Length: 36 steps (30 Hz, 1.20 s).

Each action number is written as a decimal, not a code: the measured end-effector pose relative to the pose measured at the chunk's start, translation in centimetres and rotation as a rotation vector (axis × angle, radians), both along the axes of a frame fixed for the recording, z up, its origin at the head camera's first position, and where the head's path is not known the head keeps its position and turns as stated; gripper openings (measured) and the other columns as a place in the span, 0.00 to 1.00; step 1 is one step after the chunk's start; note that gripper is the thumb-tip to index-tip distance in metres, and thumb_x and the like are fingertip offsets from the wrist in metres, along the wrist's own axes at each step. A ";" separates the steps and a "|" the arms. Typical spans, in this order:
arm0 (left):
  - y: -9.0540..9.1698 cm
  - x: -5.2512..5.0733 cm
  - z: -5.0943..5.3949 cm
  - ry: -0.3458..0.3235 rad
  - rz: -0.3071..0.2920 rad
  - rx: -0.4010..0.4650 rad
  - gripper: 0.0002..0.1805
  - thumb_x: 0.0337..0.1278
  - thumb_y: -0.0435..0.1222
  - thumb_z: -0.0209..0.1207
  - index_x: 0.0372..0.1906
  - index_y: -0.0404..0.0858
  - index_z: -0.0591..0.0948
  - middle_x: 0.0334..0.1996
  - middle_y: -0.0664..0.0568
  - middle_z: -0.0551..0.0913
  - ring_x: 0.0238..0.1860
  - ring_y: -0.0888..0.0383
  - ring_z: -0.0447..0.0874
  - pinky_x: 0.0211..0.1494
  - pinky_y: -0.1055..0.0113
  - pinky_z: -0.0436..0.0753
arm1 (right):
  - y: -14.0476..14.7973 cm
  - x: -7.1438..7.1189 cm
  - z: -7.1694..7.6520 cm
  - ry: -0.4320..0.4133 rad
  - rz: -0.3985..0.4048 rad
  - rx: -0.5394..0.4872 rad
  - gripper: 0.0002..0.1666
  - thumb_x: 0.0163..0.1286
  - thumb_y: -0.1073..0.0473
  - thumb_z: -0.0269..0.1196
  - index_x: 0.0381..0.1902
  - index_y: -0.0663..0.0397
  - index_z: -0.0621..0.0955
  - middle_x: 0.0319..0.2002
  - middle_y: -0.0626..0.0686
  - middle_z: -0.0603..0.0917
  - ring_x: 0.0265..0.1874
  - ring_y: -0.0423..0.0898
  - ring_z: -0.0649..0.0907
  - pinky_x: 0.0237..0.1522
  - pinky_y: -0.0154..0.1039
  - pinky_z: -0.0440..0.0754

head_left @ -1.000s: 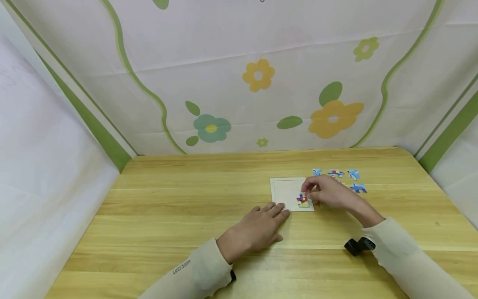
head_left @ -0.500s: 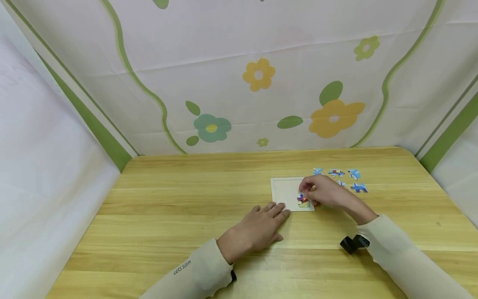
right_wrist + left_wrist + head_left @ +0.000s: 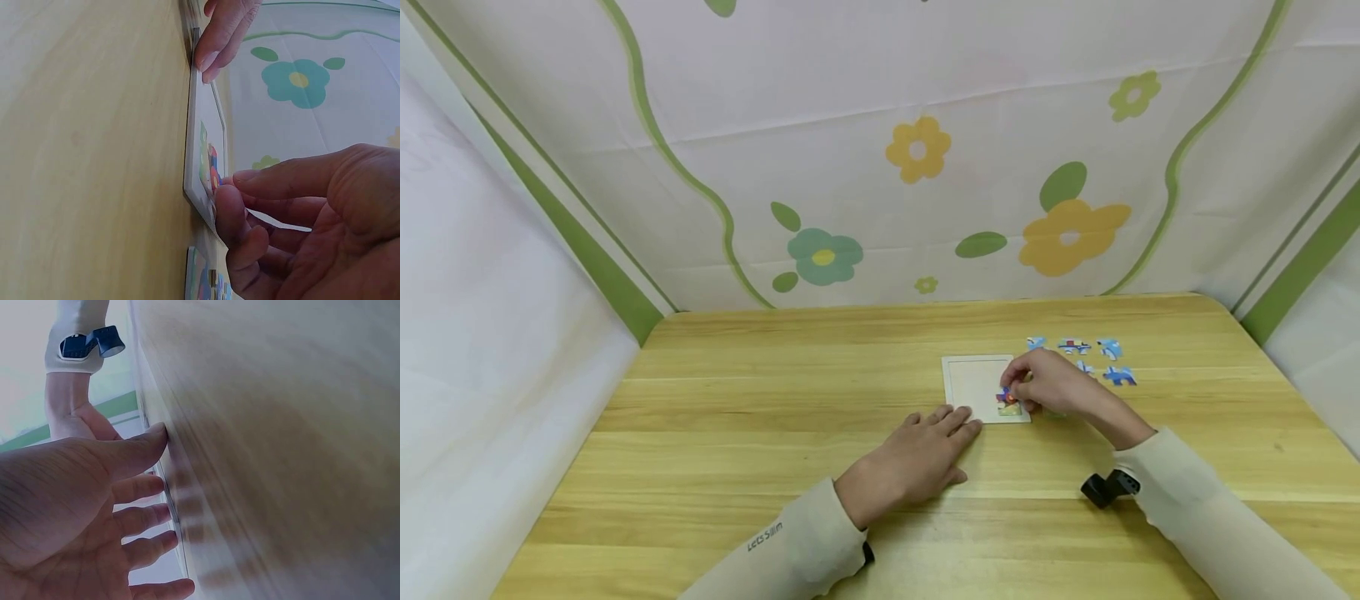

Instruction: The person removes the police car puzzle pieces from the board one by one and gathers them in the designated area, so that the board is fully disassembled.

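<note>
A white square puzzle tray (image 3: 977, 387) with a raised rim lies on the wooden table. In its near right corner is a yellow-green puzzle piece (image 3: 1009, 410). Just beyond that one, my right hand (image 3: 1052, 385) pinches a red and blue puzzle piece (image 3: 214, 167) between thumb and fingertips, low over the tray. Its far side is hidden by the fingers. My left hand (image 3: 917, 458) rests flat, its straight fingertips (image 3: 208, 61) on the tray's near left corner. The left wrist view shows those fingers (image 3: 150, 544) spread along the tray's edge.
Several loose puzzle pieces lie right of the tray, among them a blue one (image 3: 1120, 376), one with a red and yellow print (image 3: 1074, 346) and a light blue one (image 3: 1109, 348). My right forearm partly covers others. A flowered cloth (image 3: 865, 167) hangs behind the table.
My right hand has shifted slightly left and settled at the red and blue piece in the tray, uncovering a small light blue piece behind it. The left hand has stayed still.
</note>
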<state>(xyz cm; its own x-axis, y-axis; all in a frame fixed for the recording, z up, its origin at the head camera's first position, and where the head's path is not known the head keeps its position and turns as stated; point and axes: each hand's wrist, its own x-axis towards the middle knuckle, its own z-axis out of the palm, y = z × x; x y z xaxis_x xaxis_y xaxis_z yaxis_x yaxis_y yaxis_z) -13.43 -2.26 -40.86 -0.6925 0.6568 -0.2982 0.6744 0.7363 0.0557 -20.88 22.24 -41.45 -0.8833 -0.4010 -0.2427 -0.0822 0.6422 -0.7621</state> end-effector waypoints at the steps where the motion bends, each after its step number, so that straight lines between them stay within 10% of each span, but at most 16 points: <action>1: 0.0 0.0 0.0 0.001 -0.001 -0.001 0.38 0.77 0.54 0.54 0.85 0.52 0.58 0.85 0.57 0.55 0.84 0.55 0.55 0.80 0.49 0.70 | 0.0 0.0 0.0 0.000 -0.003 -0.002 0.10 0.73 0.73 0.58 0.44 0.69 0.86 0.30 0.55 0.85 0.23 0.44 0.80 0.24 0.37 0.80; 36: 0.0 0.1 0.0 -0.010 0.002 0.006 0.37 0.78 0.53 0.54 0.85 0.52 0.58 0.85 0.57 0.54 0.85 0.56 0.54 0.79 0.50 0.71 | 2.2 0.4 0.6 0.096 0.060 -0.091 0.07 0.76 0.71 0.58 0.44 0.60 0.82 0.34 0.56 0.86 0.30 0.45 0.81 0.29 0.36 0.78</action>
